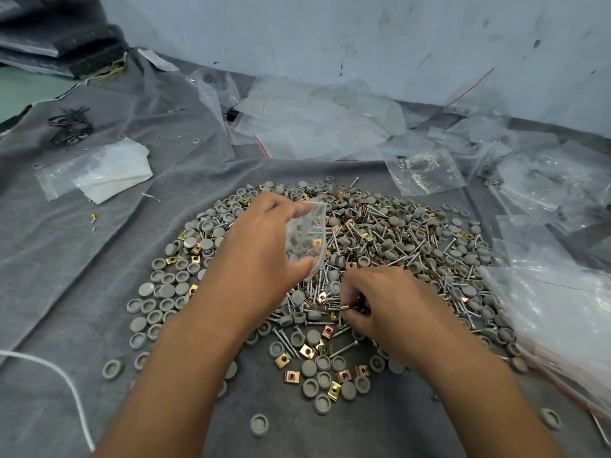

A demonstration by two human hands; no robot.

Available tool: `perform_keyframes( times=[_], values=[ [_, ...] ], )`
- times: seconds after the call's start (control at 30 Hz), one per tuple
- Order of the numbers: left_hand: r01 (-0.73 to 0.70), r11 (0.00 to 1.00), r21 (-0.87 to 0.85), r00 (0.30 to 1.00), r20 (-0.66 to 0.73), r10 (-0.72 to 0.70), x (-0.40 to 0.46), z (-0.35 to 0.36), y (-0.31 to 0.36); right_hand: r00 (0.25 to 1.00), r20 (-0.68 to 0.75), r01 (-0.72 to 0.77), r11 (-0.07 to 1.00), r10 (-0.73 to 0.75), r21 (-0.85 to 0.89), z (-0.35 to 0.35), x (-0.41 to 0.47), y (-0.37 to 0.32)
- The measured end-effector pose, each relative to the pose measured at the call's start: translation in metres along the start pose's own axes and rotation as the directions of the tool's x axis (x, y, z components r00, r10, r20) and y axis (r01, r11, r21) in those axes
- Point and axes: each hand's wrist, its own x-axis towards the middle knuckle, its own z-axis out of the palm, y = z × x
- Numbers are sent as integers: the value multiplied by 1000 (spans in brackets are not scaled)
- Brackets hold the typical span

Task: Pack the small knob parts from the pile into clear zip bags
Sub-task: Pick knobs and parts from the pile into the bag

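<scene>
Head cam: clear zip bag [305, 239] w/ grey knobs, screws inside.

A wide pile [363, 246] of small parts spreads over the grey cloth: round grey knob caps, some dome up and some hollow side up, mixed with silver screws and brass-coloured square clips. Above its middle a small clear zip bag [305, 236] hangs upright with its mouth at the top, already containing a few grey caps, screws and one clip.
</scene>
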Motion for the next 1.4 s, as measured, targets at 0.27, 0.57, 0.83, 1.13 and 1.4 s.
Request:
perform_keyframes(
  times=[0.27,0.57,0.83,1.13,1.4],
  values=[
    [5,1000,0,1000,6,-5,0,-1,2,982,-162,-46,951,99,304,-2,-1,5],
    [9,1000,-24,1000,6,-9,-2,-3,6,949,-264,196,334,174,922,-20,15,-12],
    [2,1000,19,999,33,-3,-1,-2,7,847,-503,212,756,175,620,-8,26,-29],
    [-4,1000,1,1000,27,4,-2,-2,8,787,-616,164,968,-13,188,1,25,-27],
    [-204,978,53,974,-91,208,-4,-15,20,653,-747,240,969,-122,51,-13,24,-10]
  ],
)
